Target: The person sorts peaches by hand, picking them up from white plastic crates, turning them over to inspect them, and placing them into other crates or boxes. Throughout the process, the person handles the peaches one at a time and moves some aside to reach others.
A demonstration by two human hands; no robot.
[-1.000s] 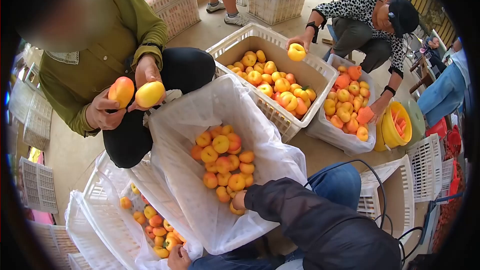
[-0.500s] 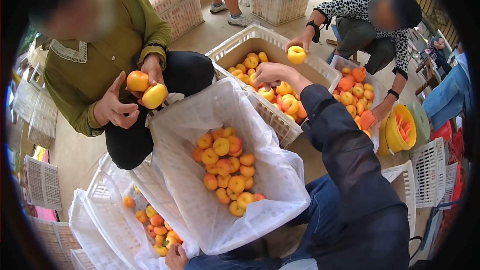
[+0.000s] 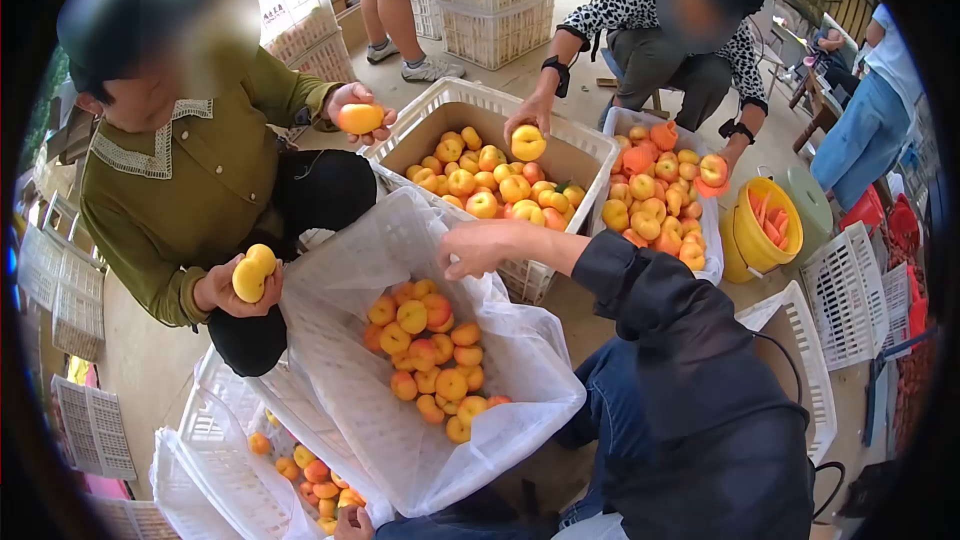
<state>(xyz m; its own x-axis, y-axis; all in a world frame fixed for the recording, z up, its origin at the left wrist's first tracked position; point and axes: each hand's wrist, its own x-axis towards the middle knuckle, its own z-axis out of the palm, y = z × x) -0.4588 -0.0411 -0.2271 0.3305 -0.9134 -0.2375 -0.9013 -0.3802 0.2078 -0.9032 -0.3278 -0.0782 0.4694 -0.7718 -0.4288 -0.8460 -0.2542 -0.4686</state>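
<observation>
My right hand (image 3: 480, 248) hangs over the far right rim of a white crate lined with clear plastic film (image 3: 520, 365). Its fingers are curled, and whatever they might hold is hidden. Yellow-red peaches (image 3: 425, 352) lie inside that lined crate. At the bottom edge shows part of my left hand (image 3: 353, 523), beside a lower lined crate (image 3: 225, 440) with more peaches (image 3: 315, 470); its fingers are mostly hidden. Just beyond my right hand stands a crate with a cardboard lining (image 3: 600, 145), holding many peaches (image 3: 482, 204).
At left, a person in green (image 3: 215, 170) holds peaches in both hands. Opposite, another person (image 3: 690, 35) holds a peach over the cardboard-lined crate and touches a netted one in a smaller crate (image 3: 712, 265). A yellow bucket (image 3: 738, 240) and stacked crates (image 3: 497, 0) stand around.
My right hand has drawn back from above the cardboard-lined crate to the film-lined crate's rim. The person in green has parted their hands. The view has shifted.
</observation>
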